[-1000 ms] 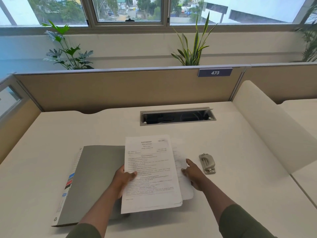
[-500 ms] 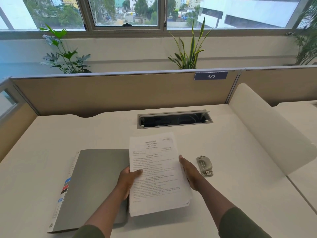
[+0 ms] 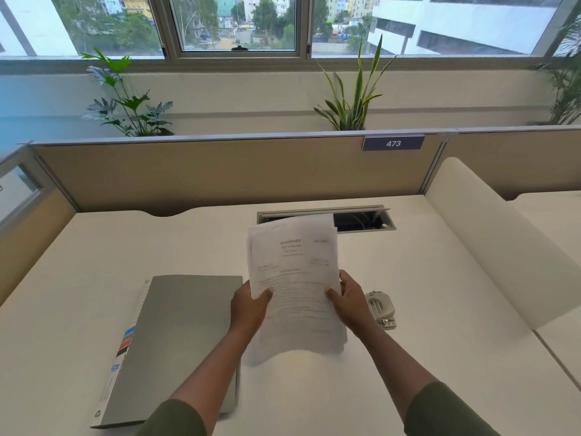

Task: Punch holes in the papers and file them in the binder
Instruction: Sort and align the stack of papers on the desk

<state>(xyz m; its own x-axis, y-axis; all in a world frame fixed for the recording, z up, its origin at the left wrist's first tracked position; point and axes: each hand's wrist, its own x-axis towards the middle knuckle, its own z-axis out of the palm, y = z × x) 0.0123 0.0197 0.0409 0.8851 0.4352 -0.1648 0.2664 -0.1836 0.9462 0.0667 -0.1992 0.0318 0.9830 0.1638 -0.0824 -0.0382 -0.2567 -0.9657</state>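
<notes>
A stack of printed white papers (image 3: 295, 278) is lifted off the white desk (image 3: 440, 309), tilted up toward me. My left hand (image 3: 248, 309) grips its left edge, thumb on top. Its right edge is held by my right hand (image 3: 349, 302), thumb on the front sheet. A closed grey binder (image 3: 176, 344) lies flat on the desk to the left, partly under my left forearm. The small grey hole punch (image 3: 381, 309) sits on the desk just right of my right hand.
A cable slot (image 3: 361, 219) opens in the desk behind the papers. Beige partition panels (image 3: 220, 174) wall the back and left. A white curved divider (image 3: 490, 240) stands at the right. Plants line the window sill beyond.
The papers lay on the desk beside the binder; both hands gathered them by the side edges and have raised them upright off the desk.
</notes>
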